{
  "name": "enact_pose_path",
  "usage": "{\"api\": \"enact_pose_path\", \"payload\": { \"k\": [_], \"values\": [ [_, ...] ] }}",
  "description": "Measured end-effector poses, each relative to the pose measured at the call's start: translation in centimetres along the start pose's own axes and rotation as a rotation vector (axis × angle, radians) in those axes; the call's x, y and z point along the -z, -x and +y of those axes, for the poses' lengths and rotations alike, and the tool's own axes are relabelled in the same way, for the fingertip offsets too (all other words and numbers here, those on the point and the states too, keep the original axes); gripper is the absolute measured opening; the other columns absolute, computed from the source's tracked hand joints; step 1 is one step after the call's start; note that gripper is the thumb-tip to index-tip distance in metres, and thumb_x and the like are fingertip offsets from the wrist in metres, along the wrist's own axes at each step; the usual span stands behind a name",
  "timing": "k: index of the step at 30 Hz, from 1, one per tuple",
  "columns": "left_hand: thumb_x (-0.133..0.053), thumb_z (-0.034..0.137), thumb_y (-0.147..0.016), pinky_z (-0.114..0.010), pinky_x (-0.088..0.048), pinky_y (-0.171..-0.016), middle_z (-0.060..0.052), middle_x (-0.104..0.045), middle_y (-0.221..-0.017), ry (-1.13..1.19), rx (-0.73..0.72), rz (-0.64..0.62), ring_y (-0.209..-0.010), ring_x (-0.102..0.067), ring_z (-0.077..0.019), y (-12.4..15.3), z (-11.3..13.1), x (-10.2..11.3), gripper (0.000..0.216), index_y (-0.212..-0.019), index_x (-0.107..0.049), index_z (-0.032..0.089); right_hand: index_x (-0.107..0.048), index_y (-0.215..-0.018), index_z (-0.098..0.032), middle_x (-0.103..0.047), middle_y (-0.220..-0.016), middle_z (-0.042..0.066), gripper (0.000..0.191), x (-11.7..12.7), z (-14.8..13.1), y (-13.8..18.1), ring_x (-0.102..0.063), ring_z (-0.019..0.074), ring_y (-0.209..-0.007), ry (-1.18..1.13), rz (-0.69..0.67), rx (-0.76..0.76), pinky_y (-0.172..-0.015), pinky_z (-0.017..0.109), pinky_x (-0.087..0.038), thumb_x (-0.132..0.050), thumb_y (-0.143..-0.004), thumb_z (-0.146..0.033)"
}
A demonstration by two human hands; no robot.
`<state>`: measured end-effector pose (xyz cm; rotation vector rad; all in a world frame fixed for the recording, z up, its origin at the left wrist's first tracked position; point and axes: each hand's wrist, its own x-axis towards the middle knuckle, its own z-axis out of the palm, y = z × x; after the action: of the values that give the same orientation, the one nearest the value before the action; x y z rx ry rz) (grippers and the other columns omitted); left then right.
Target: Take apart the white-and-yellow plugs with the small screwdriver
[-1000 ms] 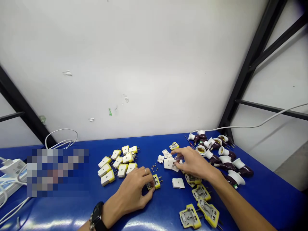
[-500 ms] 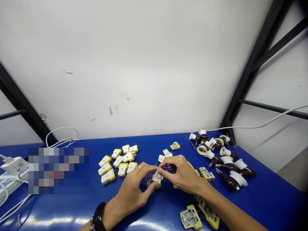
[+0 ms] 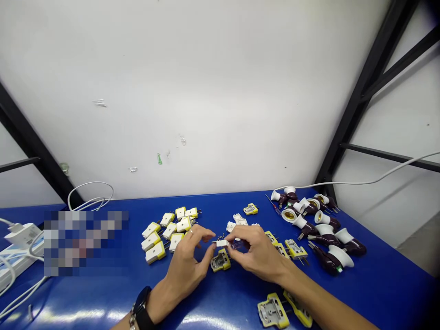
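Observation:
My left hand (image 3: 187, 268) and my right hand (image 3: 256, 254) meet over the middle of the blue table (image 3: 220, 293). Between the fingertips of both hands sits a small white plug cover (image 3: 222, 243), held level. Just beneath it my left thumb and fingers pinch an open yellow plug base (image 3: 220, 261) with its grey inside facing up. A black watch is on my left wrist.
Several closed yellow-and-white plugs (image 3: 168, 231) lie in a group at left. Loose white covers (image 3: 237, 221) and open yellow bases (image 3: 273, 311) lie at right and front. Dark bulb sockets (image 3: 319, 229) crowd the right corner. A white power strip (image 3: 17, 247) and cables sit far left.
My right hand came back from the pile of white covers with one cover and met my left hand. The left hand lifted the yellow base slightly; the cover now lies level above it.

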<state>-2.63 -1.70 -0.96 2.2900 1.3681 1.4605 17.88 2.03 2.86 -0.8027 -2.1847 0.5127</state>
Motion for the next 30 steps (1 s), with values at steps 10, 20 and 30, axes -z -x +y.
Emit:
{"api": "enact_pose_path", "payload": {
  "k": [10,20,30],
  "values": [
    [-0.064,0.021,-0.088,-0.035,-0.057,-0.082,-0.006,-0.069,-0.105,0.133,0.095,-0.221,-0.090,-0.067,-0.0204,0.4,1.4,0.0,0.026,-0.113,-0.059,0.022,-0.066,-0.082,-0.019,-0.065,-0.074,0.004,0.008,-0.9,0.9,0.4,-0.057,0.0160,-0.064,0.090,-0.010,0.176,-0.058,0.026,-0.041,-0.059,-0.085,-0.017],
    [-0.076,0.044,-0.081,-0.032,-0.060,-0.076,-0.008,-0.067,-0.106,0.659,0.476,-0.370,-0.097,-0.066,-0.0231,-0.1,0.9,-0.1,0.039,-0.109,-0.064,0.018,-0.074,-0.100,-0.021,-0.062,-0.091,0.004,0.024,-0.6,0.4,0.7,-0.060,0.0163,-0.076,-0.046,-0.144,0.147,-0.068,0.026,-0.047,-0.068,-0.077,-0.014],
    [-0.075,0.047,-0.082,-0.035,-0.060,-0.073,-0.012,-0.066,-0.114,0.766,0.599,-0.402,-0.087,-0.069,-0.0204,-0.7,-0.4,0.1,0.049,-0.118,-0.061,0.016,-0.068,-0.124,-0.027,-0.064,-0.110,0.005,0.044,0.2,1.2,0.5,-0.064,0.0186,-0.089,0.045,-0.265,0.056,-0.079,0.029,-0.049,-0.072,-0.081,-0.016]
  ]
}}
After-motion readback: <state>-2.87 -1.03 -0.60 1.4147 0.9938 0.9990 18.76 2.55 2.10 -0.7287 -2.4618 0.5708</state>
